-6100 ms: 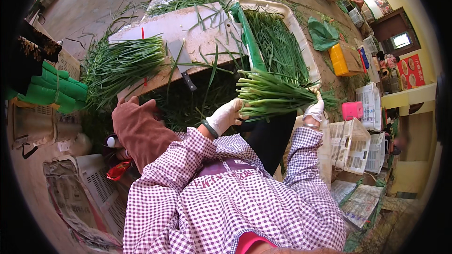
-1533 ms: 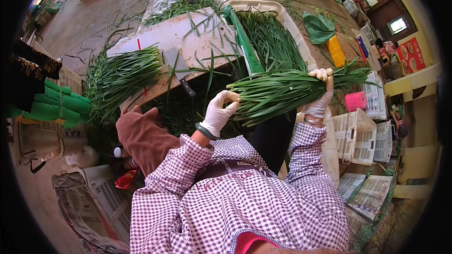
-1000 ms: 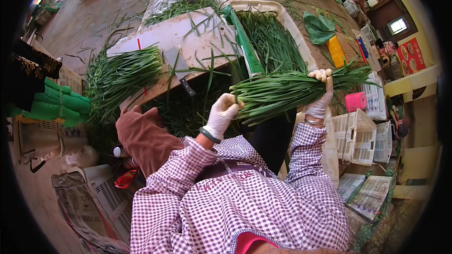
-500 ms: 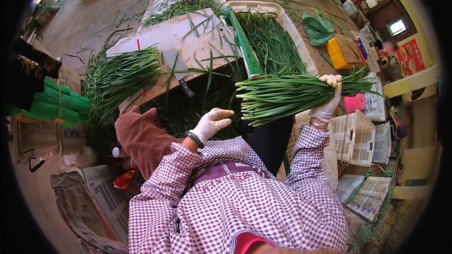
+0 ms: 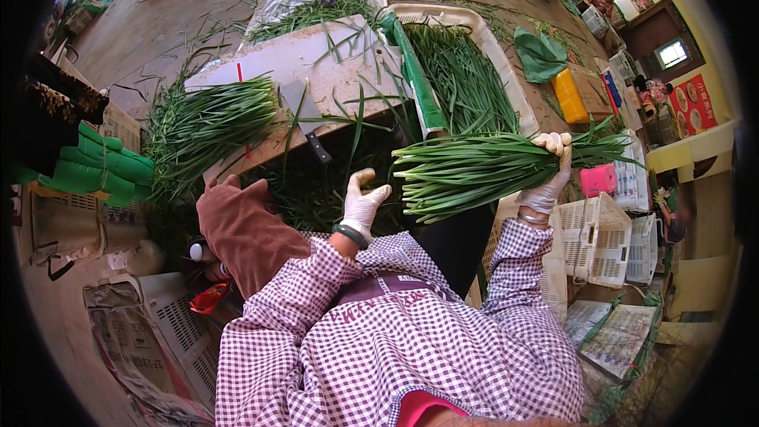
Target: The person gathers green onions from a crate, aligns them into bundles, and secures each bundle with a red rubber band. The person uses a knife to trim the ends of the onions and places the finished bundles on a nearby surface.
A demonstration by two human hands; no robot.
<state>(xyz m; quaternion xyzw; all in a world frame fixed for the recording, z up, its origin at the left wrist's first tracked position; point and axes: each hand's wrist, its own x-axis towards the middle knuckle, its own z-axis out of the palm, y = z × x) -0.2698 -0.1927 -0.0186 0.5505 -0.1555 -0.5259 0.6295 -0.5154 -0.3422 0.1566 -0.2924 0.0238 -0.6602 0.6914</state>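
Observation:
My gloved right hand (image 5: 552,171) is wrapped round a thick bunch of garlic chives (image 5: 466,168), close to its leafy end. The bunch lies nearly level in the air, its pale cut stems pointing left. Near those stems my gloved left hand (image 5: 364,204) is raised in front of my body with nothing in it, thumb and fingers apart. A cleaver (image 5: 303,115) with a dark handle rests across the white cutting board (image 5: 237,71), handle over the near edge. To its left a heap of garlic chives (image 5: 217,115) hangs partly off the board.
Beyond the bunch stands a white crate (image 5: 494,47) of garlic chives, a green-and-white sheet along its side. Left are rolled green bundles (image 5: 107,162); right, a yellow container (image 5: 569,96), a pink box (image 5: 598,180) and stacked white crates (image 5: 609,241). A brown cloth (image 5: 249,225) covers something near my left arm.
My left hand has turned upward, its fingers now pointing up instead of toward the stems. The bunch in my right hand stays nearly in place, its stem end slightly lower.

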